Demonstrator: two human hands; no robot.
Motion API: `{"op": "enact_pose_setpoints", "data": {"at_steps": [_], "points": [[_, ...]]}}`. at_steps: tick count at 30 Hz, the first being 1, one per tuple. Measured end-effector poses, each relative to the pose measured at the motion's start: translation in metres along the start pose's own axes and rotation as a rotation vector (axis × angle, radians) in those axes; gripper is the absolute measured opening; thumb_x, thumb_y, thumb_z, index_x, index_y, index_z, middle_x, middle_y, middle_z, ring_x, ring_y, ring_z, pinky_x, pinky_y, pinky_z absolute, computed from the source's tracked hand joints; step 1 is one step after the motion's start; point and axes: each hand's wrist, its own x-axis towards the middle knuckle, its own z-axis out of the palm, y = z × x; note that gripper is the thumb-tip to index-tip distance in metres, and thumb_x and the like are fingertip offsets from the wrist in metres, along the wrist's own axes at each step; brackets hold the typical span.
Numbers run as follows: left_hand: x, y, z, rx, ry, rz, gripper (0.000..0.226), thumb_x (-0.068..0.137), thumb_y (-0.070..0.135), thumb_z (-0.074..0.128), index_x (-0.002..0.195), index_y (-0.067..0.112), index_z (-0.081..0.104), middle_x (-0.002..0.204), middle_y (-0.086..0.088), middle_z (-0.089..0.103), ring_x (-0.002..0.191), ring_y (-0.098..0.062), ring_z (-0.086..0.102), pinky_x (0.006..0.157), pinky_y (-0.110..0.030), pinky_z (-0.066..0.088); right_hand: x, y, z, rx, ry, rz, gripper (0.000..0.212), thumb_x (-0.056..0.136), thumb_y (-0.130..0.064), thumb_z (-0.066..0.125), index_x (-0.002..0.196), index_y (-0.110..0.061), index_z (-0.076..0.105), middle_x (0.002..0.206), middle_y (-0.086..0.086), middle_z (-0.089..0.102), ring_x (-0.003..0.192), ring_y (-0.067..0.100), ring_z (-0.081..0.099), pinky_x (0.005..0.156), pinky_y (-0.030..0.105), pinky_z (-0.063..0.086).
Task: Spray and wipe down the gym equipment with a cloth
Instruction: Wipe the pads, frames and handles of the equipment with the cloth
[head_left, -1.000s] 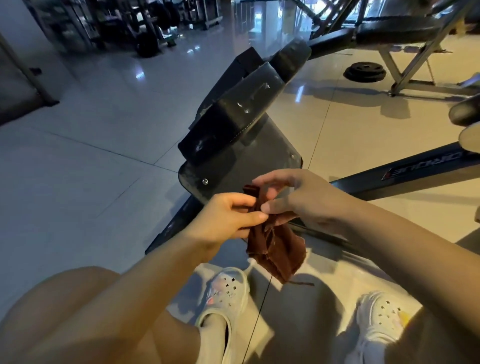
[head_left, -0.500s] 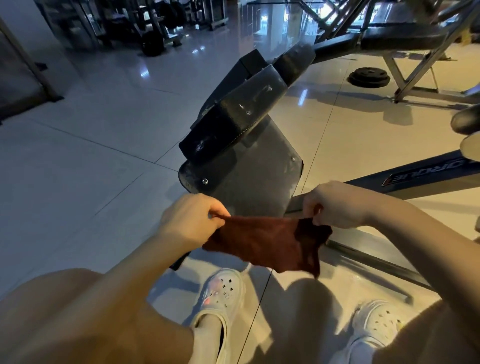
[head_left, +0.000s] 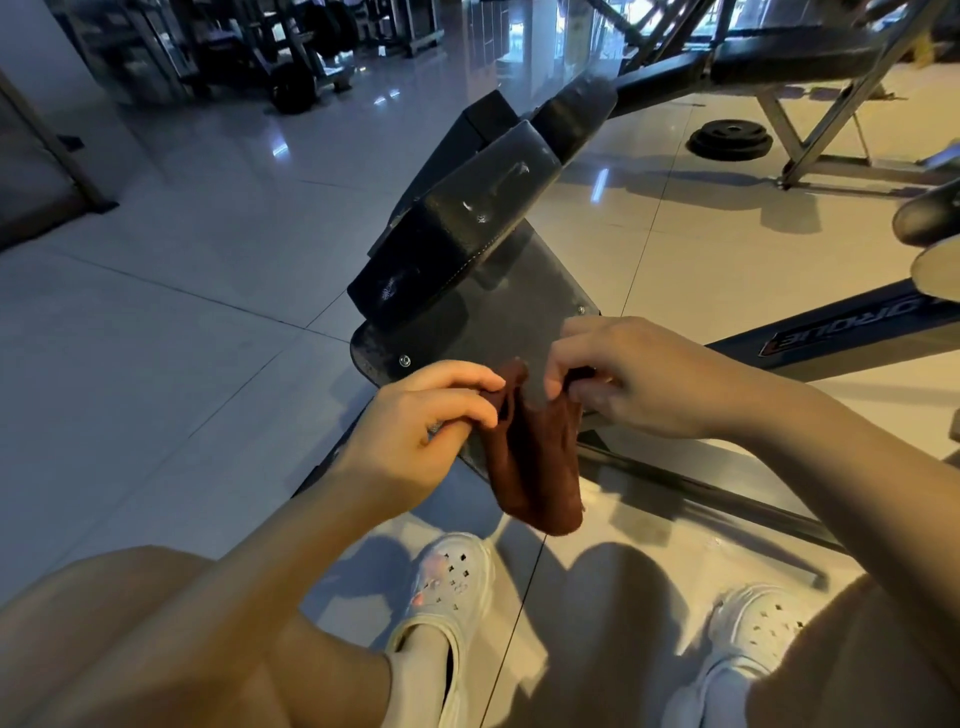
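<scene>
Gym floor of glossy pale tiles (head_left: 156, 364), racks and benches at back. Left hand (head_left: 415, 431) and right hand (head_left: 639, 379) both pinch the top edge of a dark red cloth (head_left: 535, 467), fingers curled on it, hands close together. Cloth hangs folded below the grip, over the floor, above the white clogs (head_left: 447, 587). Just beyond the hands: black padded seat (head_left: 457, 228) of a machine on its grey base plate (head_left: 519, 306). Weight plates (head_left: 730, 139) lie on the floor far beyond the right hand.
</scene>
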Motion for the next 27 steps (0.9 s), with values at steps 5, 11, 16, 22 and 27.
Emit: {"op": "enact_pose_setpoints", "data": {"at_steps": [5,11,16,22,27], "points": [[0.001,0.004,0.000,-0.214,0.028,0.006,0.032,0.082,-0.012,0.048,0.075,0.011,0.069,0.120,0.007,0.059,0.110,-0.007,0.063,0.091,-0.019,0.050,-0.007,0.000,-0.004,0.177,0.014,-0.061,0.024,0.090,-0.005,0.060,0.085,-0.028,0.064,0.132,-0.021,0.041,0.107,-0.014,0.046,0.085,0.003,0.037],[0.001,0.011,0.005,-0.251,0.027,0.042,0.031,0.082,-0.013,0.051,0.075,0.011,0.069,0.117,-0.001,0.059,0.108,-0.013,0.064,0.093,-0.023,0.050,-0.009,0.000,0.006,0.452,-0.166,-0.037,0.021,0.090,-0.006,0.062,0.088,-0.027,0.068,0.135,-0.020,0.047,0.123,0.000,0.046,0.100,0.025,0.045],[0.000,0.016,0.002,-0.155,-0.045,0.086,0.027,0.083,-0.004,0.049,0.074,0.012,0.068,0.112,0.006,0.056,0.105,-0.007,0.060,0.086,-0.019,0.051,-0.010,-0.002,0.003,0.460,-0.164,-0.010,0.020,0.092,-0.007,0.061,0.093,-0.025,0.067,0.095,-0.017,0.063,0.093,0.004,0.063,0.083,0.029,0.053],[-0.004,0.006,0.002,0.227,-0.298,-0.168,0.026,0.079,0.040,0.058,0.104,0.036,0.061,0.114,0.026,0.045,0.095,0.006,0.052,0.073,-0.030,0.050,-0.012,0.000,0.000,0.343,-0.085,0.025,0.024,0.093,-0.012,0.060,0.087,-0.035,0.064,0.083,-0.020,0.064,0.079,0.004,0.065,0.072,0.025,0.055],[0.002,0.015,0.017,0.015,-0.048,-0.258,0.037,0.068,0.061,0.065,0.072,0.025,0.065,0.078,0.010,0.060,0.071,-0.007,0.060,0.064,-0.040,0.052,-0.010,-0.002,0.002,0.198,-0.032,-0.003,0.020,0.094,-0.012,0.060,0.093,-0.032,0.062,0.085,-0.021,0.061,0.081,-0.012,0.057,0.070,0.005,0.039]]}}
